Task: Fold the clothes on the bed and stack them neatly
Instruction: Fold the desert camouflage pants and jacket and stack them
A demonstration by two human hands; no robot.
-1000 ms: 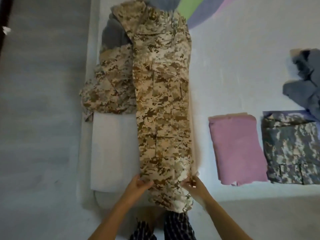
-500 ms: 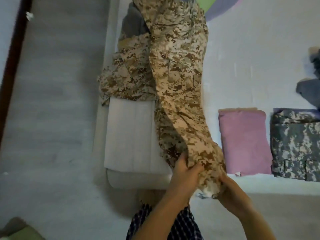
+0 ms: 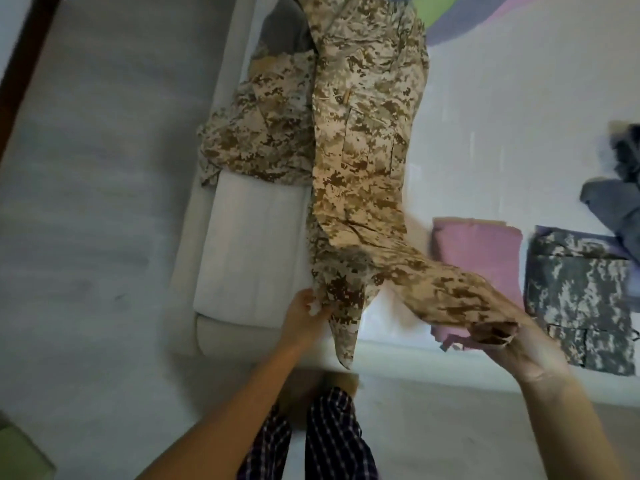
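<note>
Tan desert-camouflage trousers [image 3: 363, 140] lie lengthwise on the white bed [image 3: 502, 116], waist at the far end. Their two leg ends are spread apart near me. My left hand [image 3: 304, 317] pinches the hem of the left leg at the bed's near edge. My right hand [image 3: 519, 344] grips the hem of the right leg, lifted and pulled to the right over a folded pink cloth [image 3: 485, 247]. A folded grey-camouflage garment [image 3: 581, 299] lies right of the pink one. A second tan camouflage garment [image 3: 263, 129] lies crumpled left of the trousers.
A white pillow [image 3: 252, 251] lies at the bed's near left corner. Loose grey clothes [image 3: 620, 199] sit at the right edge. A dark grey item [image 3: 280, 32] lies at the far left. My checked trouser legs [image 3: 329, 441] stand on the grey floor.
The trouser legs lay flat together a second ago. I gathered the hems, then drew them apart: the right hand has carried one leg rightwards over the pink cloth, the left hand keeps the other.
</note>
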